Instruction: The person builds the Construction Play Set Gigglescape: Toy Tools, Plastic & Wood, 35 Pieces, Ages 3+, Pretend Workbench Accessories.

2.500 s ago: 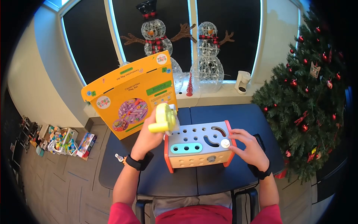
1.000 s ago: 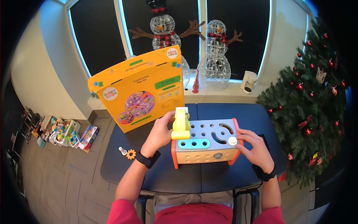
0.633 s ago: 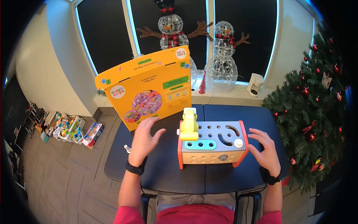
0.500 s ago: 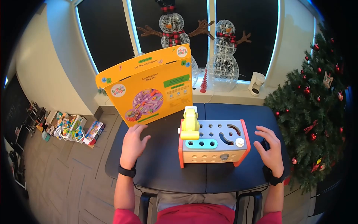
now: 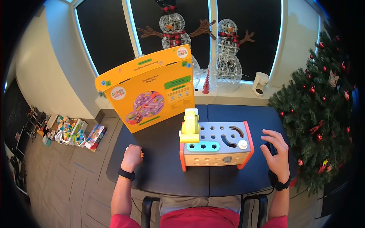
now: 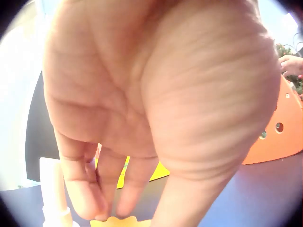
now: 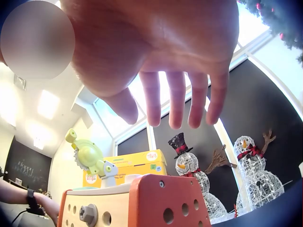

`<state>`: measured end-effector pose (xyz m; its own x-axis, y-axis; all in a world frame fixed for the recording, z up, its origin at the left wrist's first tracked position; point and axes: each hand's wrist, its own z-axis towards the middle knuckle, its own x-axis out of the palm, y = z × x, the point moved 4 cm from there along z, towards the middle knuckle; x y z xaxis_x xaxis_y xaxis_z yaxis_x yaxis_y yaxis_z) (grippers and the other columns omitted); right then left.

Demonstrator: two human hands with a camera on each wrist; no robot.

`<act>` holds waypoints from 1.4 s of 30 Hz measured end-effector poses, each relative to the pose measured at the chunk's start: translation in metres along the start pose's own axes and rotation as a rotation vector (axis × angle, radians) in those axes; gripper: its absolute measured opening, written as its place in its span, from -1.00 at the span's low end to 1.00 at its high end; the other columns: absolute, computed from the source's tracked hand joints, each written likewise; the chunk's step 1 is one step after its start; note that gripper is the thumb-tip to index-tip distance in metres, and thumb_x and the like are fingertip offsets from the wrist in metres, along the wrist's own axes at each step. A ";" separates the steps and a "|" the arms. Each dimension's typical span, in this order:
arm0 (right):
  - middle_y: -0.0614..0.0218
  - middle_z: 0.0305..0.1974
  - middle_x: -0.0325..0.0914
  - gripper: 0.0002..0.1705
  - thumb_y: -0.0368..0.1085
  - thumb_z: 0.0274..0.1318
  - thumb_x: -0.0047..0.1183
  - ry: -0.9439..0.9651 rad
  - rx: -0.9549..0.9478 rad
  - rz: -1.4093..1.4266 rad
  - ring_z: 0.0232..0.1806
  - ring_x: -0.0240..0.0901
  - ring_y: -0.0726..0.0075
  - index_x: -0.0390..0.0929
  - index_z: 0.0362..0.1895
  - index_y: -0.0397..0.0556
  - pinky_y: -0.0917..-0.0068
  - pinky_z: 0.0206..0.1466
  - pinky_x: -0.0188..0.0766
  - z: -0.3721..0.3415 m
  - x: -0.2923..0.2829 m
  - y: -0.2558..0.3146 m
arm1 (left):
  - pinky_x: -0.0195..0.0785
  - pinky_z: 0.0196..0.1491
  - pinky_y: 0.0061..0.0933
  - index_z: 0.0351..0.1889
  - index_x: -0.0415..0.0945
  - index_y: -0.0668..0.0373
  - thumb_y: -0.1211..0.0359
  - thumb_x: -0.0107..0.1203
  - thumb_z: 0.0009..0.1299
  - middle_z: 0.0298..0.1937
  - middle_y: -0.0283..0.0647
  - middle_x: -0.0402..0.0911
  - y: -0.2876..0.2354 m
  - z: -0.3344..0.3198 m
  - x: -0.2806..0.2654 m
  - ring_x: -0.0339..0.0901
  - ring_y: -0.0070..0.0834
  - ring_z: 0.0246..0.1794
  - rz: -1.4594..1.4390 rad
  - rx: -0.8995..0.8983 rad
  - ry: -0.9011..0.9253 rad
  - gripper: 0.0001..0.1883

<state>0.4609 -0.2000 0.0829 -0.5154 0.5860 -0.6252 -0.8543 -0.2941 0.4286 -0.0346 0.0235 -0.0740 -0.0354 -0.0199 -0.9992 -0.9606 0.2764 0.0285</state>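
My left hand [image 5: 132, 157] is down on the left of the table, fingers and thumb gripping an orange toy gear [image 6: 118, 222]. Most of the gear is hidden under the hand. A white toy bolt [image 6: 53, 189] stands right beside these fingers. My right hand [image 5: 276, 154] hovers with fingers spread, apart from the right end of the toy workbench [image 5: 207, 159]. On the workbench's left end sits a yellow toy circular saw [image 5: 190, 127] on a white mount. A white toy bolt head [image 5: 242, 144] sits at the front right of its grey top, beside the curved slots.
A yellow play-set box [image 5: 148, 91] stands at the table's back left. The workbench rests on the dark table [image 5: 171, 178]. A decorated Christmas tree [image 5: 319, 110] is close on the right. Wire snowmen [image 5: 226, 57] stand by the window behind.
My left hand has let go of the yellow toy saw, moved left and down, and gripped the orange gear. My right hand has drawn away from the white bolt head to the right.
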 end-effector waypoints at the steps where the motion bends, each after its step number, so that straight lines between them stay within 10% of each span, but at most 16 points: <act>1: 0.12 0.19 0.70 -0.65 -0.49 0.07 0.37 -0.002 0.003 -0.002 0.26 0.59 -0.11 0.72 0.00 -0.14 0.12 0.31 0.51 0.000 -0.001 -0.001 | 0.55 0.22 -0.13 -0.07 0.76 0.18 0.34 0.56 0.05 -0.05 -0.11 0.75 0.001 0.002 0.003 0.62 -0.06 0.09 0.001 0.004 0.000 -0.56; 21: 0.24 0.00 0.70 -0.58 -0.48 -0.11 0.50 -0.002 -0.223 0.031 0.06 0.60 -0.03 0.75 -0.06 -0.07 0.16 0.10 0.60 0.007 0.032 0.052 | 0.65 -0.01 -0.31 0.04 0.65 0.24 0.48 0.56 0.07 0.04 -0.15 0.64 -0.109 -0.080 -0.145 0.70 -0.21 -0.09 -0.625 0.411 -0.613 -0.47; 33: 0.37 -0.17 0.72 -0.61 -0.29 0.06 0.51 0.153 -0.384 0.169 -0.19 0.61 0.20 0.74 -0.01 -0.04 0.31 -0.13 0.61 0.002 0.082 0.100 | 0.68 -0.02 -0.28 0.02 0.70 0.17 0.31 0.68 0.07 0.01 -0.20 0.71 -0.184 -0.103 -0.147 0.74 -0.24 -0.07 -0.655 0.799 -0.613 -0.45; 42: 0.29 -0.27 0.74 -0.69 -0.41 0.11 0.48 0.264 -0.168 0.430 -0.29 0.68 0.28 0.74 -0.05 -0.11 0.35 -0.20 0.62 -0.001 0.099 0.097 | 0.69 -0.06 -0.26 0.03 0.67 0.16 0.33 0.61 0.14 0.02 -0.23 0.70 -0.199 -0.098 -0.140 0.72 -0.25 -0.06 -0.626 0.847 -0.583 -0.50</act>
<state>0.3264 -0.1710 0.0618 -0.8024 0.1821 -0.5683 -0.5499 -0.5954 0.5857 0.1344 -0.1232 0.0634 0.7118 0.0010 -0.7023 -0.2735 0.9215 -0.2759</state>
